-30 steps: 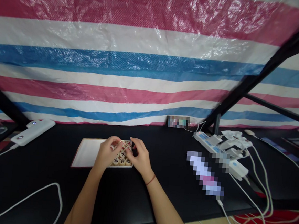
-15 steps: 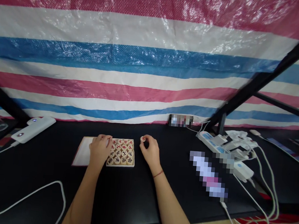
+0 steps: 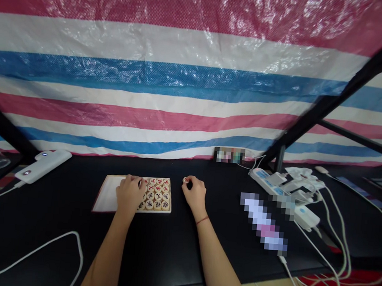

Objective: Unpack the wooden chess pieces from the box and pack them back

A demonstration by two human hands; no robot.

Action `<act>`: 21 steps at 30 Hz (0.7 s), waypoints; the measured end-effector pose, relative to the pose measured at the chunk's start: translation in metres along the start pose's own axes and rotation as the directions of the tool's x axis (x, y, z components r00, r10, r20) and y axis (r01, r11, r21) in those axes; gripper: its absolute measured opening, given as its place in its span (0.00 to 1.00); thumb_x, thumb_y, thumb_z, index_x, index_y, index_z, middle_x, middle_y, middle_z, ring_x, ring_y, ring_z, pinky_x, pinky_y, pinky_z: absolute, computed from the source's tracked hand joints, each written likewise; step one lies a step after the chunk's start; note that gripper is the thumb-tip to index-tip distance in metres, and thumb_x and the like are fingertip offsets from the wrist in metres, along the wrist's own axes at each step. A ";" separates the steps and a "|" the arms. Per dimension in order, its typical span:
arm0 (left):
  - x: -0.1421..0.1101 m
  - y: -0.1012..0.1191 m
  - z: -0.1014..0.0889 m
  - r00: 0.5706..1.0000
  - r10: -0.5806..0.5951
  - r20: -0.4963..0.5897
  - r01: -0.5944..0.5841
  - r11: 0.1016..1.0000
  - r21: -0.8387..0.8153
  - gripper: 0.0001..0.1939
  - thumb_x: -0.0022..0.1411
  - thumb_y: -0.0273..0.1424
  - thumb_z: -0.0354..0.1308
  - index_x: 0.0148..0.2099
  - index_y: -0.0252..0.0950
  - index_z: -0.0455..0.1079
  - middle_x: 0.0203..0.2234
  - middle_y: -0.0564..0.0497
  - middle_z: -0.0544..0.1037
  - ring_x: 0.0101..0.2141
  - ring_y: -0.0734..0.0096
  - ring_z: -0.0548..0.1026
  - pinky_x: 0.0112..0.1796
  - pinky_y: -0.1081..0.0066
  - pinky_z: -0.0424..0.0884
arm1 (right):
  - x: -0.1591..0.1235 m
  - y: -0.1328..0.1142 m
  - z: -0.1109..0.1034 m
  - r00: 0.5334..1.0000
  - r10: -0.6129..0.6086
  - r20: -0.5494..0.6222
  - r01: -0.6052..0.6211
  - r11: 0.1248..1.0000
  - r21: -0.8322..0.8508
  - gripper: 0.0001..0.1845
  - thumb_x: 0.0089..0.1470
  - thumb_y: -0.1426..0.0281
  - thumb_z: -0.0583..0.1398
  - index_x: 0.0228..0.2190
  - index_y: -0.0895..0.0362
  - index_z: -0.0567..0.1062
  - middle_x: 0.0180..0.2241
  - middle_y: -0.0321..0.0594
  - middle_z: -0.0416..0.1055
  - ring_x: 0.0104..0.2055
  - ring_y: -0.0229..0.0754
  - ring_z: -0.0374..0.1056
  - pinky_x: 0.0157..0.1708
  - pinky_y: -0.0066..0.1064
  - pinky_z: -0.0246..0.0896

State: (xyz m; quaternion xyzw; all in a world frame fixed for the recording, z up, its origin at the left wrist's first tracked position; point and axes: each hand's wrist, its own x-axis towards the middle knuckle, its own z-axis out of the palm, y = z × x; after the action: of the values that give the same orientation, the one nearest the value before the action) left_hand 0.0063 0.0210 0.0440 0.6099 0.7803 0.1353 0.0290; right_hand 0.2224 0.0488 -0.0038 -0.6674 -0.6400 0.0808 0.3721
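A shallow white-edged box (image 3: 171, 203) on the black table holds rows of round Chinese chess pieces (image 3: 158, 196), the far ones marked in red, the near ones in black. My left hand (image 3: 130, 194) is over the box's left side with curled fingers, covering part of the pieces; whatever is between its fingertips is hidden. A flat white panel (image 3: 106, 194) with a dark red edge lies just left of the box, partly under that hand. To the right of the box, my right hand (image 3: 195, 195) pinches a single Chinese chess piece (image 3: 186, 180) with a red mark between thumb and index finger.
A white power strip (image 3: 260, 175) with plugs and tangled cables lies at right, near a blurred-out phone-like object (image 3: 264, 223). Another blurred object (image 3: 229, 155) stands at the back. A white device (image 3: 45, 167) and a cable (image 3: 78, 248) are at left. A striped sheet (image 3: 166, 119) hangs behind.
My right hand has shifted slightly right and away from the box with its piece. My left hand has moved slightly right over the box, covering more of the left column.
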 end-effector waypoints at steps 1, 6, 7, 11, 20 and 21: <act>-0.002 0.004 -0.001 1.000 -0.017 0.019 0.017 1.000 -0.005 0.18 0.66 0.37 0.46 0.46 0.39 0.77 0.43 0.41 0.74 0.43 0.55 0.72 0.39 0.62 0.67 | 0.000 0.000 0.000 1.000 0.004 0.006 -0.004 1.000 -0.006 0.06 0.53 0.72 0.56 0.32 0.55 0.74 0.33 0.39 0.74 0.40 0.46 0.65 0.39 0.33 0.54; -0.006 0.020 -0.004 0.994 -0.034 0.108 0.034 0.999 0.007 0.21 0.67 0.36 0.42 0.48 0.35 0.75 0.43 0.37 0.73 0.43 0.52 0.74 0.40 0.58 0.68 | 0.000 -0.001 0.000 0.999 0.016 0.028 -0.015 1.000 -0.019 0.06 0.53 0.72 0.56 0.32 0.55 0.74 0.35 0.39 0.74 0.41 0.47 0.64 0.38 0.33 0.52; -0.006 0.021 -0.003 0.994 -0.035 0.108 0.034 0.999 0.010 0.21 0.67 0.36 0.42 0.48 0.34 0.74 0.43 0.37 0.73 0.43 0.52 0.74 0.40 0.58 0.68 | -0.001 -0.001 0.000 0.999 0.015 0.030 -0.015 1.000 -0.019 0.06 0.53 0.72 0.56 0.32 0.55 0.74 0.35 0.39 0.74 0.42 0.47 0.64 0.38 0.33 0.52; -0.002 0.019 -0.001 0.994 -0.039 0.098 0.038 0.999 0.020 0.21 0.68 0.33 0.42 0.48 0.32 0.74 0.44 0.37 0.74 0.44 0.53 0.74 0.40 0.59 0.68 | -0.001 -0.001 0.001 0.999 0.007 0.047 -0.007 1.000 -0.017 0.05 0.53 0.72 0.56 0.31 0.55 0.73 0.35 0.38 0.75 0.43 0.48 0.64 0.38 0.33 0.52; -0.002 0.022 0.000 0.995 -0.040 0.092 0.038 0.999 0.027 0.20 0.68 0.33 0.42 0.48 0.33 0.73 0.44 0.38 0.74 0.45 0.51 0.73 0.42 0.56 0.66 | -0.002 -0.005 0.002 0.999 0.000 0.038 0.001 0.999 -0.033 0.06 0.52 0.72 0.57 0.31 0.54 0.75 0.37 0.40 0.75 0.43 0.47 0.64 0.39 0.34 0.53; -0.001 0.021 0.000 0.996 -0.043 0.083 0.042 0.999 0.020 0.19 0.68 0.33 0.43 0.48 0.33 0.73 0.44 0.38 0.74 0.45 0.51 0.73 0.42 0.57 0.66 | -0.002 -0.005 0.002 0.999 -0.001 0.035 0.002 1.000 -0.031 0.06 0.52 0.72 0.57 0.31 0.54 0.75 0.37 0.40 0.75 0.43 0.47 0.64 0.39 0.34 0.53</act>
State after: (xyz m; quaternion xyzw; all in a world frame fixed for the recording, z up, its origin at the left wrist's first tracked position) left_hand 0.0267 0.0244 0.0493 0.5985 0.7924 0.1020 0.0587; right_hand 0.2170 0.0475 -0.0026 -0.6710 -0.6482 0.0821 0.3504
